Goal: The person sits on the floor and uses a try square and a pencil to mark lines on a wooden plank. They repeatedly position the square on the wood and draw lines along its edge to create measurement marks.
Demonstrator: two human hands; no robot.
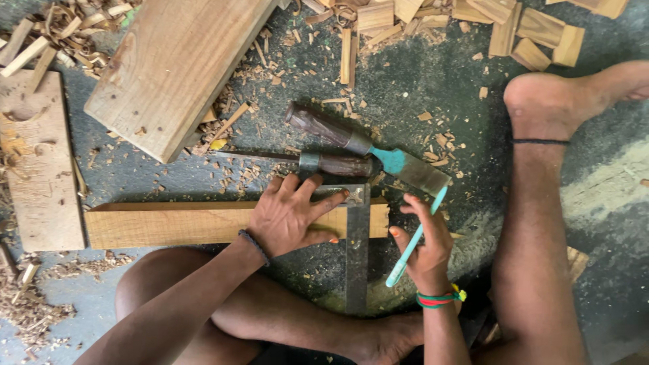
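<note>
My left hand (292,216) lies flat, fingers spread, on a long narrow wooden strip (169,224) and presses a metal try square (357,250) against the strip's right end. The square's blade runs down toward my crossed legs. My right hand (426,247) holds a turquoise pen (416,238) just right of the square, its tip pointing up near the strip's end. Two chisels lie just beyond the strip: a broad one with a teal collar (378,152) and a thinner one with a dark handle (318,162).
A thick plank (172,67) lies at the upper left and a flat board (37,162) at the far left. Offcut blocks (534,30) and shavings litter the dark floor. My bare foot (561,101) rests at the upper right.
</note>
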